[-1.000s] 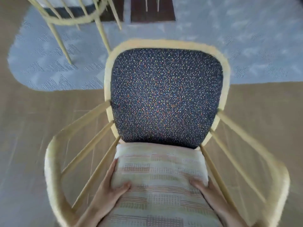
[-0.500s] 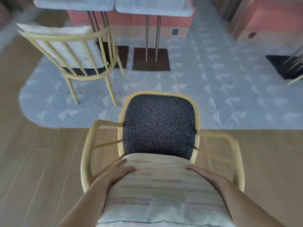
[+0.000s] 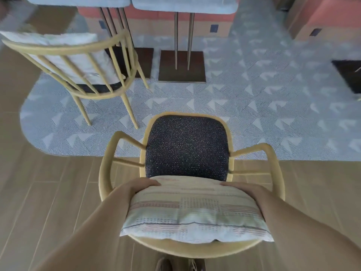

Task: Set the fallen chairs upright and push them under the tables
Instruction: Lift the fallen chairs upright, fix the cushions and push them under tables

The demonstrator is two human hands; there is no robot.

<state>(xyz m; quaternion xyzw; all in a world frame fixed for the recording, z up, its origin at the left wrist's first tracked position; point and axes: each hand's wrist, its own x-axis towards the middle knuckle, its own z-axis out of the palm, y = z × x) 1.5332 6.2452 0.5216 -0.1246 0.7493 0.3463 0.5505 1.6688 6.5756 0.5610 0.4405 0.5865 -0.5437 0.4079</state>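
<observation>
The near chair [image 3: 186,147] stands upright on its legs, facing away from the person towards the tables, its speckled dark seat straddling the line where the wooden floor [image 3: 39,192] meets the patterned grey rug [image 3: 254,106]; it is well short of the tables and not under either of them; a pale striped back cushion [image 3: 193,212] lies against its curved yellow backrest, closest to the person; the left hand [image 3: 140,187] grasps the cushion's upper left corner, fingers wrapped over the far edge; the right hand [image 3: 242,189] grasps the upper right corner in the same way, and both forearms reach down along the cushion's sides; the thumbs are hidden; beyond and to the left, a second chair [image 3: 78,61] of the same make stands upright on the rug, a white cushion against its spindle back, its front tucked in below the left of two pale tables [image 3: 185,4] set side by side; the right table's thin metal legs rise from a square dark base [image 3: 181,67] on the rug, straight ahead of the near chair; the tips of the person's shoes [image 3: 164,265] show just beneath the backrest.
</observation>
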